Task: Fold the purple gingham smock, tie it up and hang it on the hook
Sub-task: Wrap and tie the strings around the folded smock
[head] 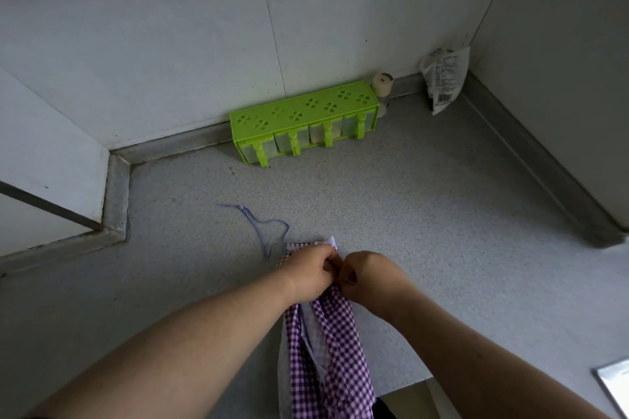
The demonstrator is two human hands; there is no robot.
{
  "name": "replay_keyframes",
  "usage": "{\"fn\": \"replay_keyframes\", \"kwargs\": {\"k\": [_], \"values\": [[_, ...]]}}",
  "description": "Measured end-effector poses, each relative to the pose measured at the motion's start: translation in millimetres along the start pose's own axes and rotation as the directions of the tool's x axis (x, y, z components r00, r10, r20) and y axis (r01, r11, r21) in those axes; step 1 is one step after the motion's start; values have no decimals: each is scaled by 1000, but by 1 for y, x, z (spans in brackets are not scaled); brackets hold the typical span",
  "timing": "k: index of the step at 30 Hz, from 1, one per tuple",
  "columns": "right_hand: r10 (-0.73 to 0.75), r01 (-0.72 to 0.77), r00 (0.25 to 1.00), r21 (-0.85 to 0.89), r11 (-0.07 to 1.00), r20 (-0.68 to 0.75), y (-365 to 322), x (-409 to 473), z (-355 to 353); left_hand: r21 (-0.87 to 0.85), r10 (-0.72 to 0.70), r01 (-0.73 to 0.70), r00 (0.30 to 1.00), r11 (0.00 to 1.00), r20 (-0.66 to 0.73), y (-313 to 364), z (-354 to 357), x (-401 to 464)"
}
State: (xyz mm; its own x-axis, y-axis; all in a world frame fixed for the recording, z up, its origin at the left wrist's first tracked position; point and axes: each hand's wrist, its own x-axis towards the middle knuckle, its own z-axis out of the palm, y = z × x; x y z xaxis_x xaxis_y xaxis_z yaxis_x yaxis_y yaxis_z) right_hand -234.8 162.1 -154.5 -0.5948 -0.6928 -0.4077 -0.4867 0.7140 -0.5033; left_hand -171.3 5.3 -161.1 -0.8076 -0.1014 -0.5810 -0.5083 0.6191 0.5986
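Note:
The purple gingham smock [332,350] lies folded into a narrow strip on the grey speckled counter [408,214], its lower part hanging over the front edge. My left hand [308,274] grips the top of the strip with curled fingers. My right hand [369,274] pinches the fabric right beside it, knuckles almost touching the left hand. A thin purple tie string [262,226] trails from the smock's top to the upper left across the counter. No hook is in view.
A green spice rack [304,121] with small drawers stands against the back wall. A small jar [383,85] and a clear plastic packet [444,80] sit in the right corner. A shiny object's edge [616,381] shows at the lower right.

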Motion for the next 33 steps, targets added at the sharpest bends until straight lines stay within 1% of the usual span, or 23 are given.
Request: {"fn": "replay_keyframes", "kwargs": {"k": [2, 3, 5, 7, 12, 14, 19, 22, 25, 28, 33], "values": [[140, -136, 989, 63, 989, -53, -2, 2, 5, 2, 13, -13, 1000, 1000, -19, 3, 2, -1], [189, -177, 976, 108, 978, -107, -1, 2, 11, 22, 25, -24, 999, 999, -25, 6, 2, -2], [230, -198, 950, 164, 966, -209, 1, 1, 22, 69, 48, -45, 998, 997, -38, 9, 4, -1], [222, -170, 936, 201, 965, -272, 2, 0, 31, 64, 36, -33, 999, 997, -35, 8, 5, 1], [174, -91, 930, 255, 963, -324, 11, -3, 36, 46, -4, 2, 999, 999, 44, 4, -4, 7], [106, -35, 937, 214, 976, -332, 15, -5, 37, 72, 2, -7, 998, 997, 63, 4, -6, 7], [-8, 64, 941, 155, 986, -337, 23, -4, 36, 188, 53, -58, 998, 981, 30, 4, -7, 11], [-47, 97, 935, 128, 987, -352, 27, -5, 35, 222, 52, -63, 997, 973, 53, 2, -8, 14], [-52, 108, 930, 136, 985, -363, 28, -5, 35, 273, 51, -67, 997, 960, 66, 1, -7, 15], [-41, 108, 937, 177, 978, -347, 29, -4, 34, 307, 30, -46, 998, 951, 56, 2, -3, 15], [-81, 128, 958, 156, 979, -275, 29, -8, 33, 252, -26, 14, 999, 968, 42, -3, -6, 15]]}}
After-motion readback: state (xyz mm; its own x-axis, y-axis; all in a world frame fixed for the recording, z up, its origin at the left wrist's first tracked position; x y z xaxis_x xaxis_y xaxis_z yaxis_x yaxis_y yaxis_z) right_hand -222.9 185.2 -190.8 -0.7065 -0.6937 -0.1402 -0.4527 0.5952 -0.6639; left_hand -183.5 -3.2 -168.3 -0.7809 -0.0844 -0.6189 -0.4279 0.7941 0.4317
